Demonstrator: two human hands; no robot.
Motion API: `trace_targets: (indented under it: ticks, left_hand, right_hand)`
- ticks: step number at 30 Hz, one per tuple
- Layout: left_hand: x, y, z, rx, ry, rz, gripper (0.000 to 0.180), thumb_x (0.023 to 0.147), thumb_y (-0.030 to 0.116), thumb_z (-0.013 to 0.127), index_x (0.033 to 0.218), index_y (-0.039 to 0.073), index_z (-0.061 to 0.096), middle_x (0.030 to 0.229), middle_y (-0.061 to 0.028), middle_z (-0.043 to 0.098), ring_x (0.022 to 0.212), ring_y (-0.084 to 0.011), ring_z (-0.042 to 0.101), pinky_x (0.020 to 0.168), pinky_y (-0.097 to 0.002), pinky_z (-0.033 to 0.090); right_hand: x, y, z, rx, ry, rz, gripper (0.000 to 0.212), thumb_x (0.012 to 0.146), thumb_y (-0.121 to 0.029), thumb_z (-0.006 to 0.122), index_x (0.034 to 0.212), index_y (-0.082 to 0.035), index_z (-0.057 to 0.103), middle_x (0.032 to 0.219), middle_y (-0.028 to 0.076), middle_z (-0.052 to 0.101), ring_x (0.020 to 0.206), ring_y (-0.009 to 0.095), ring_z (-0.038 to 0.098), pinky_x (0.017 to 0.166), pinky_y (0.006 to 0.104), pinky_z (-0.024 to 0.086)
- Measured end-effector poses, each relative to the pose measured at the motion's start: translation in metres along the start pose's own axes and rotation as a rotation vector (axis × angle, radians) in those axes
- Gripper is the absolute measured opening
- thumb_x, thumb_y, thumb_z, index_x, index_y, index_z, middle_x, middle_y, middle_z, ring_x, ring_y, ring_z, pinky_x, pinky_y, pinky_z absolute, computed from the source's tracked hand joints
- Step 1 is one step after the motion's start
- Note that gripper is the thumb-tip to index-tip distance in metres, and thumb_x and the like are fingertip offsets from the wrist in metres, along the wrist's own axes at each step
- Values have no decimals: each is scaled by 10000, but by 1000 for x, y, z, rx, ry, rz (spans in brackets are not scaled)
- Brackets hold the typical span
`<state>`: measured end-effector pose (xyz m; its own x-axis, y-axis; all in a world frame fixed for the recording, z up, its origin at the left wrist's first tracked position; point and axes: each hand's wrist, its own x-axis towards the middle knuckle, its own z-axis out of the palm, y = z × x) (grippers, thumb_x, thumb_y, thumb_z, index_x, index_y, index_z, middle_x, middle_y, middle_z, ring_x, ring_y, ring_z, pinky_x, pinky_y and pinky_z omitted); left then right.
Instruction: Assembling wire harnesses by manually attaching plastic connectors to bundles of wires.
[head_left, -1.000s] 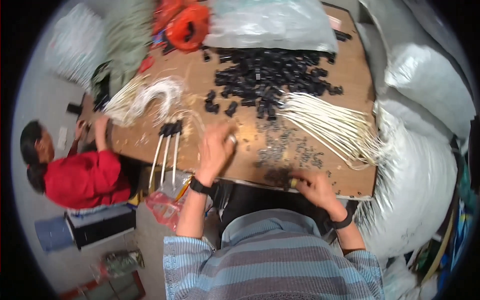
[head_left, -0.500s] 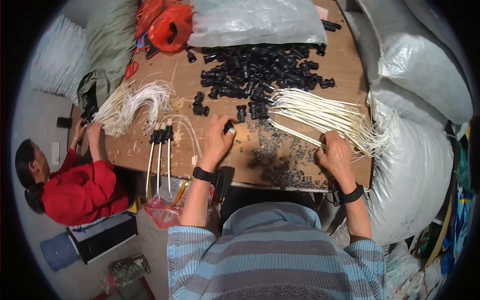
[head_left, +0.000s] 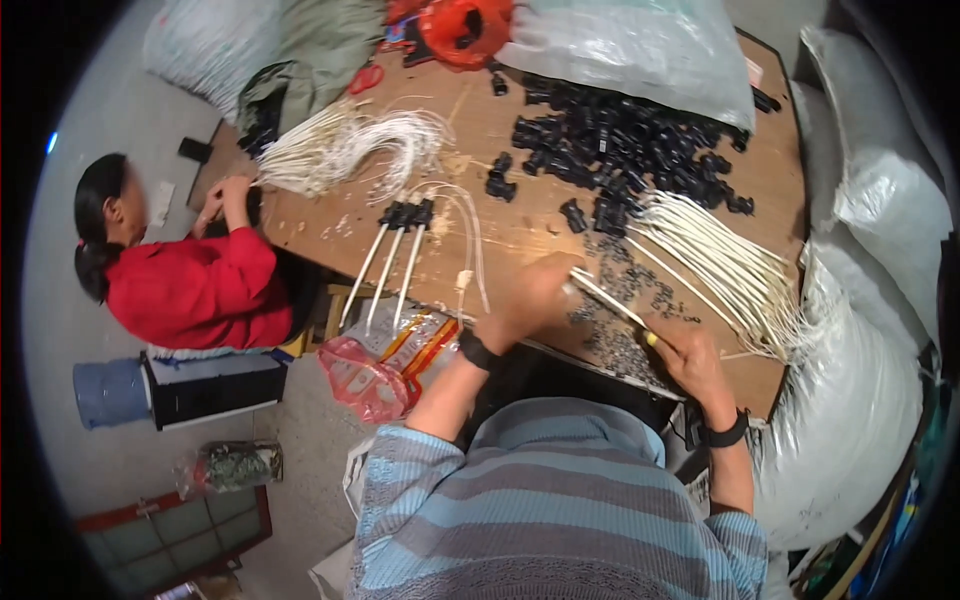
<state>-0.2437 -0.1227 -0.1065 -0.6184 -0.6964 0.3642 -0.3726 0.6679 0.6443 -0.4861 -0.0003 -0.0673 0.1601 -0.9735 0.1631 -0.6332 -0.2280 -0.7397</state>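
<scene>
Head view: left hand point(head_left: 528, 300) and right hand point(head_left: 690, 360) pinch opposite ends of one white cable point(head_left: 610, 302) over the tabletop point(head_left: 520, 225); keeping it taut and straight should help.

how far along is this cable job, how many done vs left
Done: three white cables with black end caps lie at the wooden table's edge. In hand: left hand and right hand hold one thin white cable. Left: a bundle of bare white cables and a pile of black plastic caps.

Your table point(head_left: 500, 235) is bare, matt wood, a bit scuffed. The white cords point(head_left: 720, 255) look like smooth plastic, the black plugs point(head_left: 620, 140) matt plastic, probably. Glossy plastic sacks point(head_left: 880, 400) sit beside its right edge.
</scene>
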Motion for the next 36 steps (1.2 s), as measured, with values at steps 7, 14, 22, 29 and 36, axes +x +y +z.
trace_targets:
  ticks: [7,14,22,29,36]
  left_hand:
    - [-2,18,8,69,-136,117,248,766,29,560,1009,57,602,923,-106,632,882,-299,608,753,-379,486]
    - [4,22,7,68,-101,144,197,775,53,540,953,89,616,820,-71,567,779,-264,583,732,-376,455]
    - [7,72,6,139,-95,191,275,717,98,617,992,103,623,744,-43,514,727,-230,598,585,-353,458]
    - [-1,74,8,118,11,33,524,662,56,643,1165,198,617,757,-28,496,642,-205,563,514,-330,445]
    - [-14,42,-6,84,18,-503,282,782,45,546,1060,32,593,805,-80,653,639,-197,614,576,-305,486]
  right_hand:
    - [2,-19,5,-417,-98,-83,249,796,-152,668,1044,-136,653,702,113,595,581,305,584,516,377,432]
    - [2,-7,-12,-790,28,92,267,729,-102,683,989,-79,628,589,131,584,508,302,577,474,401,419]
    - [14,-9,21,-694,21,128,263,712,-53,652,970,-85,611,645,113,601,533,308,567,507,379,417]
    - [29,-10,-1,-114,214,506,438,783,-29,633,1213,-20,548,961,141,669,709,204,613,668,315,468]
    - [17,2,-20,1401,332,18,96,856,-174,632,853,-97,576,949,112,655,469,6,369,443,157,296]
